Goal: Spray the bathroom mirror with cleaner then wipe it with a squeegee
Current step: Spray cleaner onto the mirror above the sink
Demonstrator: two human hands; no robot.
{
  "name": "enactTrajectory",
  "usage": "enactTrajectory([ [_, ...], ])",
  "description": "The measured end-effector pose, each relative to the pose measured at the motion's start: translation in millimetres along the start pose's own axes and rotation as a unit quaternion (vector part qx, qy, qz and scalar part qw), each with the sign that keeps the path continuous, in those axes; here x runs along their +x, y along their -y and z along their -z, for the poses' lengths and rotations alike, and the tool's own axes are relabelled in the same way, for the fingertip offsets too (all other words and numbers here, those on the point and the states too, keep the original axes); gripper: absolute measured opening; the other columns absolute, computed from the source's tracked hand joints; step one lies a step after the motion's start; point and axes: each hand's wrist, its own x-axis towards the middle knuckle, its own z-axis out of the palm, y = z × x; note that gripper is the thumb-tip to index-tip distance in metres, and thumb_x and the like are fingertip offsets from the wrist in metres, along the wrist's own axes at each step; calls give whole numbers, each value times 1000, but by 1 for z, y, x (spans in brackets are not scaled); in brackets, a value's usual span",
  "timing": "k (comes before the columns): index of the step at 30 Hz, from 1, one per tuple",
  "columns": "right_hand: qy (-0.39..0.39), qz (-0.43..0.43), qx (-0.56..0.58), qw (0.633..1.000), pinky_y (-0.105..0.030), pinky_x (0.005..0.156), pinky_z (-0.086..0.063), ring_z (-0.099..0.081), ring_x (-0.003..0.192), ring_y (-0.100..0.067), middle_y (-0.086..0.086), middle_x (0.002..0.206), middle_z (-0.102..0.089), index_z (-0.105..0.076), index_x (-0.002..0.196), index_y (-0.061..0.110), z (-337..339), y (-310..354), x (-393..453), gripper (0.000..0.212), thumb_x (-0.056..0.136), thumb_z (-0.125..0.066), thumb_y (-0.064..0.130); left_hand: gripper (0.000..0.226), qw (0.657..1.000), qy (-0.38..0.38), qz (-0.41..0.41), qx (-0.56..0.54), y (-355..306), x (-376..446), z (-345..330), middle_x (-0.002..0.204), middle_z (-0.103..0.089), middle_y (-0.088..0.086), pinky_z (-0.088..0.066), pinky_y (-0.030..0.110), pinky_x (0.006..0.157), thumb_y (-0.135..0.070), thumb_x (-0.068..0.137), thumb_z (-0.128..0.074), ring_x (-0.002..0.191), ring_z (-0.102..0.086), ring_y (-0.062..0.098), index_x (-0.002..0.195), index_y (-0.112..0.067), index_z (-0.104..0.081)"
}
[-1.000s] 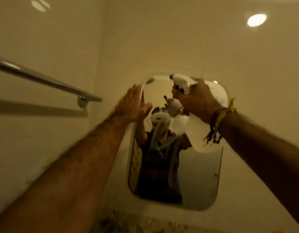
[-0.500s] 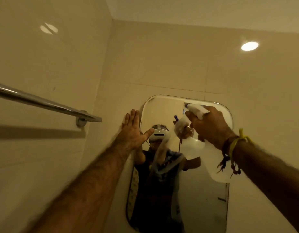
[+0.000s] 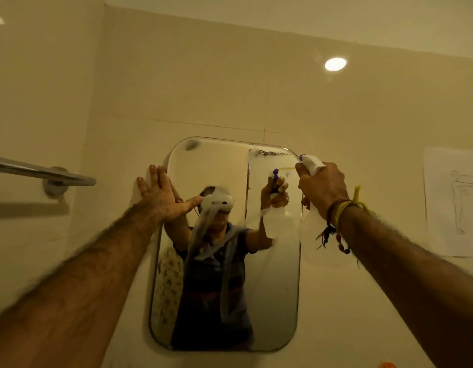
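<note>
Nearest, two bare forearms run up from the lower corners of the view toward the wall. The left hand (image 3: 163, 197) lies flat, palm forward, fingers straight and held close together with the thumb splayed out to the right; it rests on the tiled wall (image 3: 230, 88) at the upper left edge of the mirror (image 3: 272, 288), the thumb crossing onto the glass. The right hand (image 3: 321, 188) is curled in a fist around the neck of a spray bottle (image 3: 313, 227), fingers wrapped toward the trigger side; whether the trigger is squeezed cannot be told. Corded wristbands (image 3: 339, 216), red-brown and yellow with loose ends, circle the right wrist. The bottle is translucent white with a white spray head, held upright just at the mirror's upper right edge, nozzle aimed left toward the glass. The mirror is a rounded rectangle fixed to the wall, taller than wide. A patch of wet droplets (image 3: 270, 153) sits along its top right part, and a dark smudge near its top left corner. In the glass a person's reflection shows both raised arms and the bottle. Left of the mirror, a chrome towel bar (image 3: 44, 173) juts from the side wall. Right of it, a sheet of paper (image 3: 453, 203) with a line-drawn standing figure is stuck to the tiles. Above, a round light spot (image 3: 335, 64) shines high on the wall.
</note>
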Motion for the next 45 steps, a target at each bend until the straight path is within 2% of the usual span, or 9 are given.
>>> enactTrajectory([
  [4,16,0,-7,1000,-29,49,-54,-63,57,-19,-8,91,-69,-61,123,14,-3,-2,-10,38,95,-60,39,135,1000,1,-13,-2,12,0,-3,160,41,-5,-9,67,122,-91,69,-50,150,29,35,155,-23,29],
  [9,81,66,0,995,-42,58,-62,-68,59,-24,3,74,-66,-57,86,30,-31,15,-40,15,94,-59,42,133,999,8,-33,19,22,-8,-4,158,43,-9,-11,70,120,-87,73,-55,150,31,30,155,-24,29],
  [16,194,105,54,974,-46,68,-62,-70,80,-27,-6,98,-69,-61,119,15,-94,47,-74,36,93,-60,40,118,996,10,-74,41,45,-16,-16,159,40,-11,-5,63,121,-82,84,-49,152,28,25,154,-28,30],
  [22,246,162,-41,955,-38,74,-62,-68,84,-18,-3,99,-69,-63,117,17,-131,38,-107,32,95,-58,39,89,996,-6,-84,-4,53,-9,-20,161,36,-15,1,62,123,-68,99,-34,152,28,20,156,-33,24],
  [26,269,124,-38,954,-39,71,-62,-68,79,-18,-2,94,-68,-61,112,20,-123,22,-105,23,97,-56,37,96,997,-20,-72,9,47,-12,-26,160,38,-12,5,61,122,-73,95,-36,151,30,22,154,-32,28],
  [31,178,82,-17,980,-38,58,-61,-69,68,-22,-1,85,-67,-61,104,20,-80,5,-76,15,97,-57,33,108,998,-14,-53,28,40,-18,-26,158,42,-10,3,62,123,-81,89,-37,151,32,25,152,-29,33],
  [35,63,38,-34,997,-23,44,-48,-64,57,-17,5,75,-62,-60,100,23,-44,-14,-55,13,96,-58,35,111,998,-2,-45,35,38,-21,-22,159,41,-10,-2,63,123,-83,86,-38,152,29,26,154,-27,30],
  [38,2,-5,-68,998,-37,58,-60,-69,65,-29,-5,83,-69,-66,101,24,-29,-31,-53,26,90,-59,46,113,999,16,-28,24,33,-25,-21,159,41,-10,-5,66,120,-84,85,-39,152,29,26,156,-26,26],
  [45,52,-17,-42,998,-44,62,-62,-68,67,-24,2,80,-65,-66,107,21,-34,-31,-73,23,93,-61,39,116,998,22,-16,53,31,-40,-35,160,41,-2,-9,63,122,-81,87,-41,152,28,30,155,-18,29],
])
